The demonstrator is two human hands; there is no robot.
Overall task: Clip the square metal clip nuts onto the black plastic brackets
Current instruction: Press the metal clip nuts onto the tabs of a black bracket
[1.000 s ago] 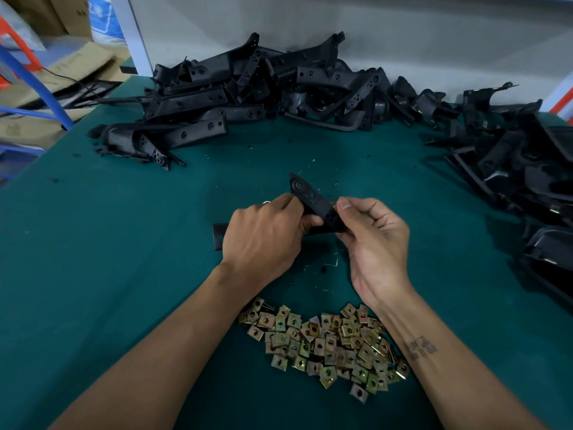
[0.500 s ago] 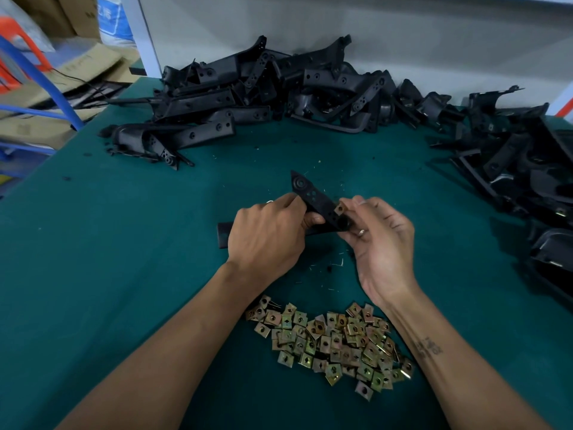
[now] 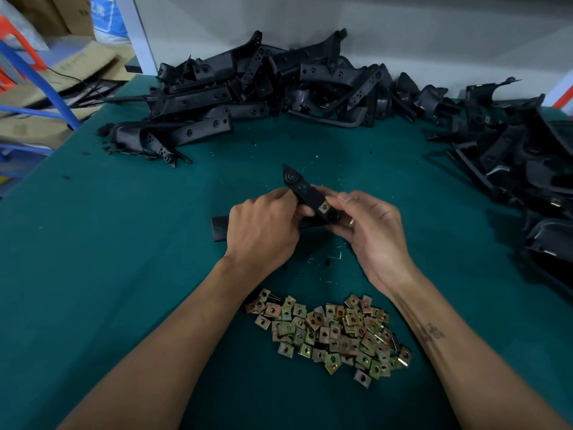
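The left hand [image 3: 263, 231] is gripping a black bracket [image 3: 305, 193] near the middle of the green tabletop [image 3: 124, 243], its fingers curled round the part's lower stretch; the right hand [image 3: 372, 237] is holding the bracket's other side, thumb and forefinger pinching at a small brass-coloured clip nut [image 3: 324, 207] that is sitting on the bracket's edge; both hands are thus clamped on the one piece, close together, with the bracket's pointed end sticking up and away from the person. Whether the nut is fully seated I cannot tell.

The bracket is looking stiff and light, a moulded plastic part that is probably flexing little; taking it by its long body, as the left hand is doing, is likely giving the firmest hold, leaving the flat tab free for the nut. The nut is looking small, thin and springy, with edges that may be sharp; pushing it from its closed back with the thumb seems the safest way, since it is likely slipping sideways if pinched by its flat faces.

A pile of loose nuts [image 3: 328, 333] is lying toward the near edge of the tabletop, between the forearms; a heap of brackets [image 3: 248, 88] is running along the far edge, and another heap [image 3: 511, 144] is crowding the right edge.
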